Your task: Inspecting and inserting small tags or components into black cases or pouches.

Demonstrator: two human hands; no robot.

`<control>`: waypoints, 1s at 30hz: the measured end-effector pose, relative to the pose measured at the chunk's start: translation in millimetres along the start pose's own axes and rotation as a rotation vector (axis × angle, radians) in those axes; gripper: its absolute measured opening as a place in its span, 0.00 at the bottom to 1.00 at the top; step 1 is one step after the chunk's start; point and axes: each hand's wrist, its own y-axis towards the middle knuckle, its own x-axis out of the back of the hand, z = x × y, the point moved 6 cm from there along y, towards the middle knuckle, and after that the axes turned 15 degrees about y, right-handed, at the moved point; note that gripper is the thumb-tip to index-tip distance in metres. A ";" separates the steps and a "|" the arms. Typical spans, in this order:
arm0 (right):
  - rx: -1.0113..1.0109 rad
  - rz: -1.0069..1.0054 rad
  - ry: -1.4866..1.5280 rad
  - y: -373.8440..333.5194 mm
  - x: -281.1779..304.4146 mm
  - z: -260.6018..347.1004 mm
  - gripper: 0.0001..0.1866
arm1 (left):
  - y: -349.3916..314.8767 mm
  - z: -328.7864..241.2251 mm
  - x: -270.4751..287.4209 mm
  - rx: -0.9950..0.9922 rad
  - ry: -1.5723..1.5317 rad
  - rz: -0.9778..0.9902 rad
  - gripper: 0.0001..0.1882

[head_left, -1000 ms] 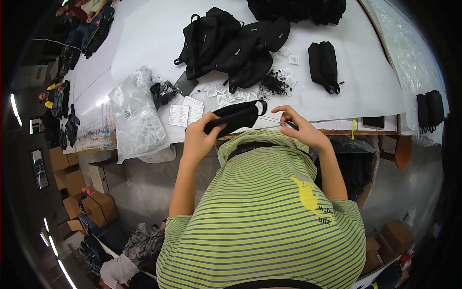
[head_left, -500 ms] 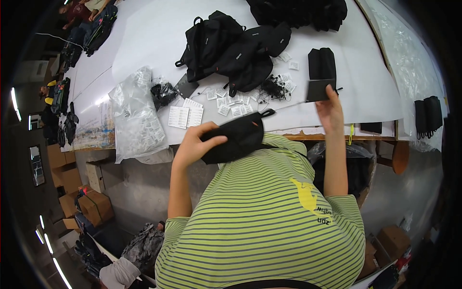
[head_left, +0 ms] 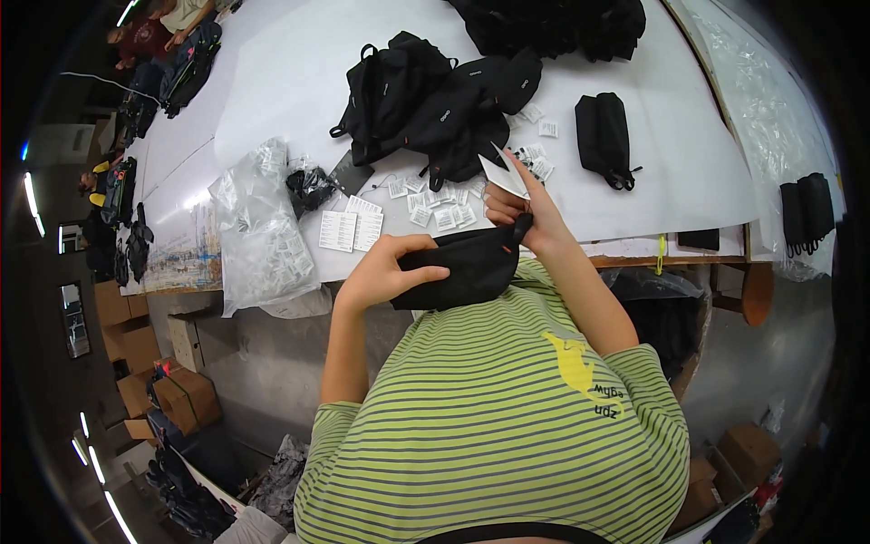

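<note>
My left hand [head_left: 388, 270] grips the left end of a black fabric pouch [head_left: 467, 270] in front of my belly, thumb on top. A small loop stands at the pouch's right end, by a red tab. Right at that loop, my right hand [head_left: 541, 216] holds a hang tag [head_left: 503, 177] whose pale side faces me. Whether the tag's string runs through the loop cannot be made out. Just beyond, small white paper packets [head_left: 444, 216] lie scattered on the white table [head_left: 671, 195]. A heap of black pouches [head_left: 449, 131] lies behind them.
Two black pouches [head_left: 602, 136] lie together at the right. On the left are a clear plastic bag [head_left: 263, 231] of white packets, a small black bundle [head_left: 308, 186] and printed white cards [head_left: 339, 231]. More black goods [head_left: 553, 27] sit at the far edge.
My right hand has brought the dark tag from beside the pouches at the right to the loop of the held pouch. My left hand and its pouch have shifted slightly right.
</note>
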 end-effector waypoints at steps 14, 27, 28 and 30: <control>0.323 -0.045 -2.196 -11.2 -75.9 11.0 0.16 | 20.3 -42.8 0.1 -0.244 0.453 -0.411 0.11; 0.184 0.117 -2.085 -46.4 -45.9 7.1 0.20 | 75.6 132.2 -3.1 0.115 0.000 -0.737 0.17; 0.253 0.089 -2.146 -48.1 -49.5 10.2 0.20 | 76.6 165.8 -10.2 0.228 0.200 -0.804 0.20; 0.276 0.049 -2.171 -53.0 -47.8 16.8 0.20 | 81.6 184.1 -29.8 0.164 0.474 -0.737 0.27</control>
